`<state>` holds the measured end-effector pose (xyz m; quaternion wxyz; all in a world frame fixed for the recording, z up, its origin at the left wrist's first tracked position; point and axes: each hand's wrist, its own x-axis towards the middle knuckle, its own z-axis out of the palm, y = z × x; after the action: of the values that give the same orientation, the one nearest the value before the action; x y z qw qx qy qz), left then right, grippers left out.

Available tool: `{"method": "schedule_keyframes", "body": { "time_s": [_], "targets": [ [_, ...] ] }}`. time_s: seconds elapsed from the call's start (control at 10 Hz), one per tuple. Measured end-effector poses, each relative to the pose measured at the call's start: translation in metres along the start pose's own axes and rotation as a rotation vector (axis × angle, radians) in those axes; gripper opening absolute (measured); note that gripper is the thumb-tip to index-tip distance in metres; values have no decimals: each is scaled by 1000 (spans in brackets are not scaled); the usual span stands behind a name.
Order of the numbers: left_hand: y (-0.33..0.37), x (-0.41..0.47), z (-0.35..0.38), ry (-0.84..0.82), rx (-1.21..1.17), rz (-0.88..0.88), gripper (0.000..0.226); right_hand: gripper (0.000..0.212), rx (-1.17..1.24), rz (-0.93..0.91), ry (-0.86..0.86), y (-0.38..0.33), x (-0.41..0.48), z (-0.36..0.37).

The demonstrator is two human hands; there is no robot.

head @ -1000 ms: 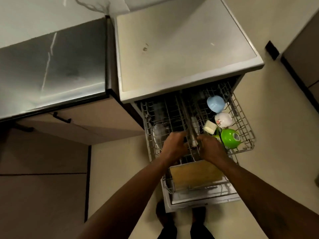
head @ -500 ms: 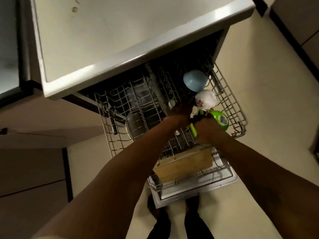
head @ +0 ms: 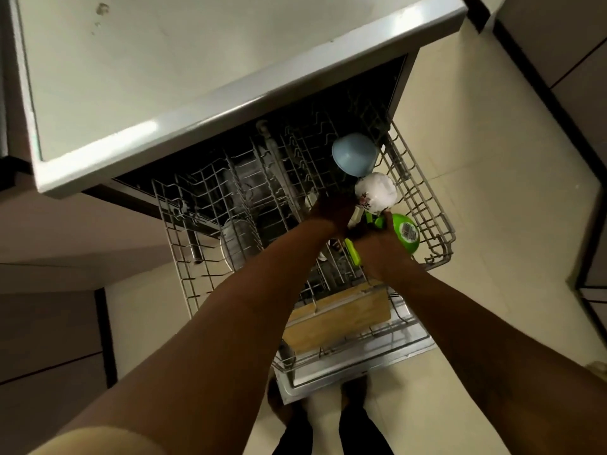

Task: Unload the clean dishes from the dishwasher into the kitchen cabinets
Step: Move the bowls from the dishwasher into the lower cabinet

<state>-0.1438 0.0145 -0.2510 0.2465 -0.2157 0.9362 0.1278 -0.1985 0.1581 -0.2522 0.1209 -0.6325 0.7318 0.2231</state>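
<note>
In the left half of the grey wire upper rack (head: 184, 224), a round steel dish (head: 235, 244) stands untouched. At the frame's centre, the left hand (head: 331, 210) has moved right from the rack's middle, where it was a second ago. It now reaches in beside the bowls, but its fingers are hidden, so I cannot tell whether it holds anything. Just right of it, a slim bright-green plastic handle (head: 353, 252) juts from under the right hand (head: 377, 254), which appears clenched round it and has shifted against the green plastic bowl with a barcode sticker (head: 407, 233). This suggests the unloading has turned to the right-side crockery. The white floral bowl (head: 376, 192) and pale blue bowl (head: 353, 154) are still racked above. The lower rack's wooden board (head: 338, 318) is half hidden by the forearms.
</note>
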Motion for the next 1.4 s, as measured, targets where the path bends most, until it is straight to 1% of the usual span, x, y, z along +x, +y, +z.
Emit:
{"method": "schedule_keyframes", "body": {
  "time_s": [0.1,0.2,0.3,0.4,0.5,0.6,0.7,0.8,0.9,1.0,1.1,1.2,1.3,1.4],
  "targets": [
    [1,-4,-10,-24,103,14,60,81,-12,-72,-1,4,-5,-3],
    [12,-11,-23,-42,127,5,43,84,25,-84,24,9,-8,-5],
    [11,-12,-25,6,140,20,43,75,132,-106,34,8,-10,-10],
    [5,-1,-10,64,-8,-65,38,68,165,-109,50,4,-9,-11],
    [6,-1,4,60,6,-39,46,61,160,-126,89,2,-7,2],
    [5,-2,5,55,-99,-58,61,63,210,-124,122,3,-6,16],
    [2,-1,1,37,-144,-8,81,75,263,-107,123,7,-8,14],
    [0,4,-9,-22,-80,57,80,74,298,-108,86,10,-9,5],
    [-6,12,-7,-10,-99,90,78,75,324,-98,89,13,-7,6],
    [-12,16,4,29,-111,108,91,79,339,-106,124,18,-4,15],
    [-18,13,14,13,-201,67,95,83,331,-111,160,18,-3,17],
    [-22,9,8,-25,-254,31,91,86,329,-116,187,17,-5,18],
    [-25,7,-4,-92,-259,37,80,82,346,-108,188,17,-5,17],
    [-30,13,-1,-127,-238,24,79,83,362,-112,217,18,-4,20]
  ]
}}
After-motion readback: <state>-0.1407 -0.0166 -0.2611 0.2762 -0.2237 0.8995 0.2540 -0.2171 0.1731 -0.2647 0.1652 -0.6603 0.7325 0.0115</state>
